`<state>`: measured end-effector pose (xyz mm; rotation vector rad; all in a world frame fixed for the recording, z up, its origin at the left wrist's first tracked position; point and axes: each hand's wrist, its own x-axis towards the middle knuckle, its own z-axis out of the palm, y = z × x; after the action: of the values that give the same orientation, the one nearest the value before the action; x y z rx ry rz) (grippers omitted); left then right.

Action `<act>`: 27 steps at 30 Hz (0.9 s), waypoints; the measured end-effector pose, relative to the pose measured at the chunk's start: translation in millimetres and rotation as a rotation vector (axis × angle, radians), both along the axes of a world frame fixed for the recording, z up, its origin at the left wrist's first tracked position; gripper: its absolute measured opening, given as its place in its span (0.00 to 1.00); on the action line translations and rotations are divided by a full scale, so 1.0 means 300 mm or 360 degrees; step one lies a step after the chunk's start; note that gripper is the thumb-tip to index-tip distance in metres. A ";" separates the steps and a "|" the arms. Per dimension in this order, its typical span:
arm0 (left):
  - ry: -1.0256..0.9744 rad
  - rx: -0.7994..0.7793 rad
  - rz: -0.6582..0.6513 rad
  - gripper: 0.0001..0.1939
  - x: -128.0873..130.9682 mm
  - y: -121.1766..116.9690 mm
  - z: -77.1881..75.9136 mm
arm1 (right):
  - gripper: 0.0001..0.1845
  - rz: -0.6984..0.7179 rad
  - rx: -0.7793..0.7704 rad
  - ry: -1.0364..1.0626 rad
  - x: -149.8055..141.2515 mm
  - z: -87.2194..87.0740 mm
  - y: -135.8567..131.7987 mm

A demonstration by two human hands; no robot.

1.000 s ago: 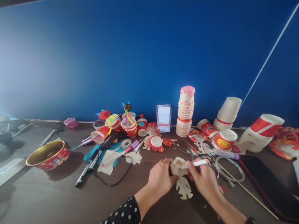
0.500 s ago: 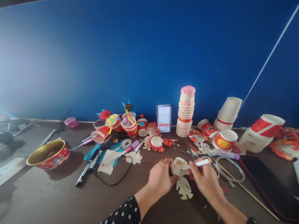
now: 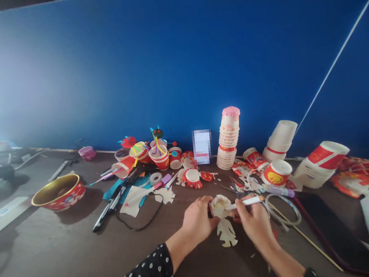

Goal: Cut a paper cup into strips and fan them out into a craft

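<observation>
Fingers [image 3: 203,210] on both hands are closing around their items above the dark worktop [image 3: 53,264], with a blue wall [image 3: 164,62] behind. A stack of paper cups [image 3: 228,138] is standing beyond them, a red-and-gold bowl [image 3: 58,192] off to the left. Left hand [image 3: 195,221] is gripping a white paper cup [image 3: 219,206] on its side, right hand [image 3: 253,224] pinching a white marker [image 3: 244,203] with its tip at the cup. A paper doll cutout [image 3: 226,233] is showing just below.
</observation>
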<state>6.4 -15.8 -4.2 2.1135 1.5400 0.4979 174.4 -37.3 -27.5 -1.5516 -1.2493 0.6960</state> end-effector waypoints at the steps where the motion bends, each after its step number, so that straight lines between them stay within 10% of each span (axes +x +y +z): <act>1: -0.0001 0.0000 0.0001 0.25 0.000 0.000 -0.001 | 0.17 -0.0004 0.0007 -0.0010 0.002 -0.003 0.001; 27: -0.0030 -0.0020 -0.0006 0.25 -0.003 0.001 0.001 | 0.18 0.0070 0.0123 -0.0583 -0.013 0.026 -0.012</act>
<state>5.6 -15.6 -3.9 2.0963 1.5249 0.5043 170.6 -40.9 -19.8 -1.6386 -1.5640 0.3939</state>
